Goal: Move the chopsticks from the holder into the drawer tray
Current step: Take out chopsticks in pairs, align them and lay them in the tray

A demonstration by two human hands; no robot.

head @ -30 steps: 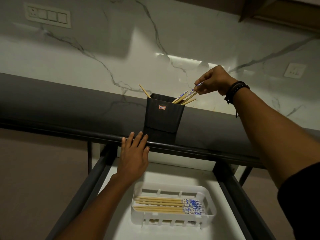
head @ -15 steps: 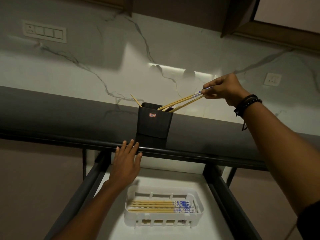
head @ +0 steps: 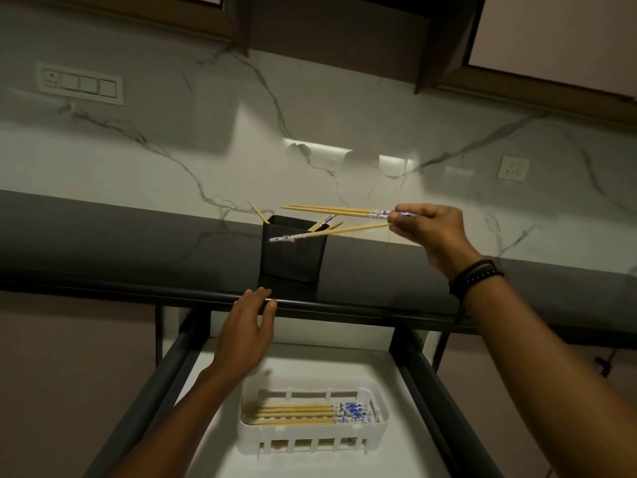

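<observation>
A black square holder (head: 293, 255) stands on the dark counter, with a few chopsticks still sticking out of it. My right hand (head: 427, 229) pinches several wooden chopsticks (head: 331, 211) by their blue-patterned ends, held nearly level above and right of the holder, lifted clear of its rim. One of them points the other way, its patterned end (head: 286, 238) crossing the holder's front. My left hand (head: 246, 331) rests with straight fingers on the counter's front edge, below the holder. A white slotted tray (head: 312, 438) in the open drawer holds several chopsticks (head: 293, 414) laid side by side.
The open drawer (head: 220, 426) has a white floor and dark side rails (head: 434, 401). A marble backsplash with a switch panel (head: 81, 83) and a socket (head: 512, 168) rises behind the counter (head: 138, 243). Wall cabinets (head: 537, 39) hang overhead.
My right hand has drawn the bunch of chopsticks up and out of the holder to the right, levelling them. My left hand stays on the counter edge.
</observation>
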